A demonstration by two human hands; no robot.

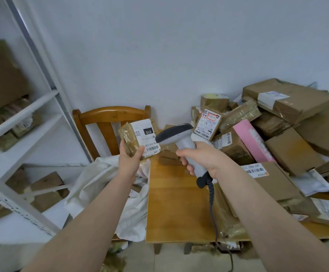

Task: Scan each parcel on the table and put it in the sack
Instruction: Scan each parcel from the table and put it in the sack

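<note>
White wall is running behind everything, w/ pale floor tiles showing at the bottom. Far left of the L hand (pixel 129 161), white metal shelving (pixel 22 107) is holding brown cardboard boxes on several levels. Between shelving & that hand, a wooden chair (pixel 104 122) is standing against the wall, its back rising just behind the hand. Below the hand, a white sack (pixel 100 179) is slumping crumpled against the table (pixel 175 203) edge; can't make out its mouth.

L hand is gripping a small tape-wrapped parcel (pixel 140 140) from below, fingers & thumb curling round its lower end, white label facing the scanner (pixel 181 142). Scanner, grey-white w/ dark head, is pointing left, head overlapping the label's edge in view; can't tell if touching. R hand (pixel 201 160) is wrapping round the handle, fingers curled tight. Dark cable (pixel 212 203) is hanging from the handle base, dropping over the tabletop & past its front edge to the floor.

Right of the R hand, a pile of parcels (pixel 289 103) is heaping up against the wall: brown boxes, taped packets, one pink parcel (pixel 252 142), a white mailer.

Writing: held parcel's label is showing "010" on a black patch, a QR code, & a barcode w/ "010-010-L30". Just above the R hand, a box label is carrying red-circled handwriting, unreadable. Just right of the R wrist, an upside-down label is reading "S07 P802 172", rest hidden.
</note>
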